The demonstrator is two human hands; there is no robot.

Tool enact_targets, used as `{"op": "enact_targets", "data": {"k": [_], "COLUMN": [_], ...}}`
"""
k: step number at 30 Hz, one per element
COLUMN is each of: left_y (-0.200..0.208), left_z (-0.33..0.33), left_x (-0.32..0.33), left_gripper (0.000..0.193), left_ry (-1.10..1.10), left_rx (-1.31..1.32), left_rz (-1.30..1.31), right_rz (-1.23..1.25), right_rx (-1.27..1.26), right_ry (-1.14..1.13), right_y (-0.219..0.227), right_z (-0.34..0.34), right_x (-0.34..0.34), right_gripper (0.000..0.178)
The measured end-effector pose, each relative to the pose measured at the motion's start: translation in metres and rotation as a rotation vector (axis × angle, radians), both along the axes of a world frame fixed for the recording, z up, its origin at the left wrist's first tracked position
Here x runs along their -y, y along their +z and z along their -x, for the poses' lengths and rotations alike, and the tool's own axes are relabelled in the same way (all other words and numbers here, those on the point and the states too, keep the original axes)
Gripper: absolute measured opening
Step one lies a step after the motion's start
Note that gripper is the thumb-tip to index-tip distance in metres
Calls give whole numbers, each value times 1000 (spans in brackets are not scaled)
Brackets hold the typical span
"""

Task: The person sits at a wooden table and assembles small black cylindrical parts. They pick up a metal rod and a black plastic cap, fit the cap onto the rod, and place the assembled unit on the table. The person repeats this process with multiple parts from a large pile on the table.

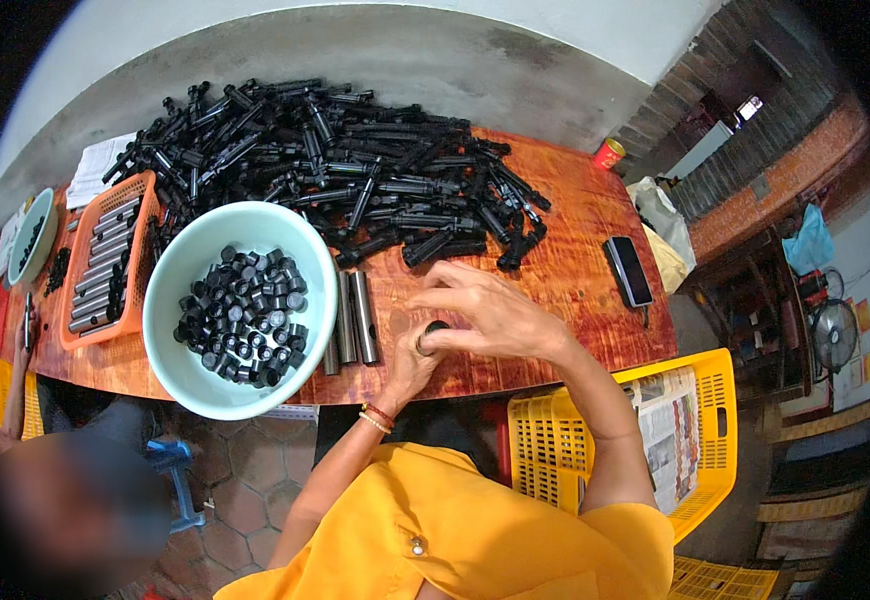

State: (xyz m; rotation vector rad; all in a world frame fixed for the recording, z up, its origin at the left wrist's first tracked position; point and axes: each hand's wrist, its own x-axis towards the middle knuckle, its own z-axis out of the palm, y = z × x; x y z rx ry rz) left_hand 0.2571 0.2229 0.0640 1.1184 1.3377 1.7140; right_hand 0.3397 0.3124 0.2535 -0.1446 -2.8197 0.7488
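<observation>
My left hand is closed around a short piece of what looks like metal tube, most of it hidden by the fingers. At its upper end shows a dark round cap. My right hand arches over it, thumb and fingers bent about the cap. Beside my left hand, several bare metal tubes lie side by side on the wooden table. Left of these, a pale blue bowl holds many small black caps.
A large heap of black flashlight-like tubes covers the table's back. An orange basket of metal tubes stands left, near a co-worker's hand holding a tube. A phone and red can lie right; yellow crates stand beside me.
</observation>
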Motion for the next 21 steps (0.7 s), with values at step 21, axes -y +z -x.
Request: {"op": "enact_targets", "data": {"k": [21], "left_y": [-16], "left_z": [18], "left_x": [9], "left_gripper": [38], "left_ry": [-83], "left_rx": [-386], "left_rz": [90], "right_rz": [-108], "right_rx": [-217], "right_ry": [158], "right_y": [-21], "right_z": [11], "right_x": [4], "right_gripper": [27]}}
